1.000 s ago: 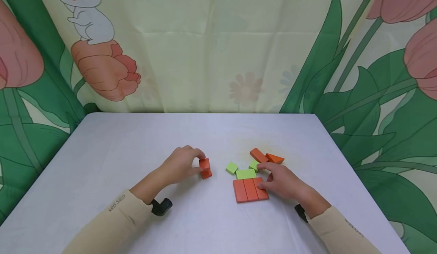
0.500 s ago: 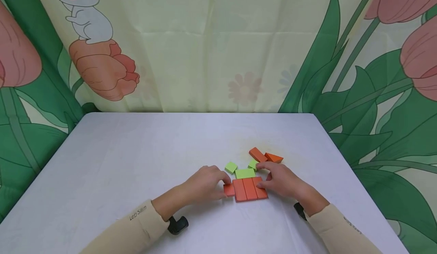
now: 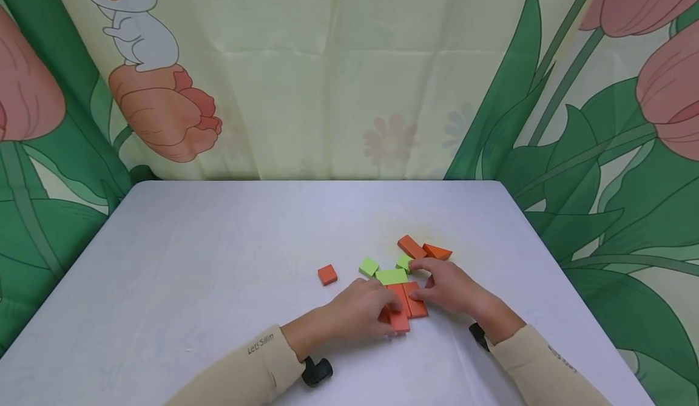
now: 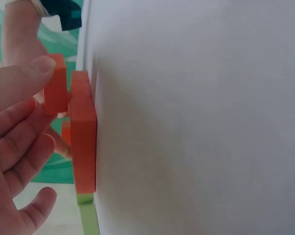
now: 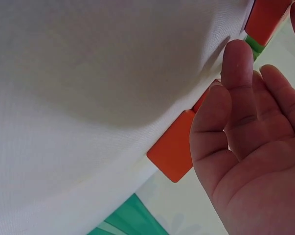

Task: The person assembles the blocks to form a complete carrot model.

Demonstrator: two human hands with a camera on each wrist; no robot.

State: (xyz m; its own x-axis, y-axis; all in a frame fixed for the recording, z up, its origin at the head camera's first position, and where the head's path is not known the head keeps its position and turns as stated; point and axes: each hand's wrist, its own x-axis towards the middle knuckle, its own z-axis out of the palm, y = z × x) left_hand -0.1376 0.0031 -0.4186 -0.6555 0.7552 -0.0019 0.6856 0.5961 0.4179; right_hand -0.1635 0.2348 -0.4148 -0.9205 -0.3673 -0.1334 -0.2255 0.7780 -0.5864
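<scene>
My left hand (image 3: 357, 309) pinches a small orange-red block (image 4: 56, 85) between thumb and fingers. It hovers over a flat row of orange-red blocks (image 3: 416, 301), partly hiding it; the left wrist view shows a gap between the held block and the row. My right hand (image 3: 455, 287) stays at the right end of the row, its thumb by the rightmost block and its index finger by a small green block (image 3: 403, 263). A longer green block (image 3: 391, 277) lies against the row's far side, and another small green block (image 3: 369, 267) sits to its left.
One small orange-red block (image 3: 327, 275) lies alone to the left. Beyond the right hand are an orange block (image 3: 411, 247) and an orange triangular block (image 3: 437, 252). Everything rests on a white-covered table (image 3: 218, 242), with a printed curtain (image 3: 295, 90) behind it.
My left hand has lifted the upper of two small blocks at the left and carried it right and nearer, over the row. The lower one stays behind. My right hand has barely moved.
</scene>
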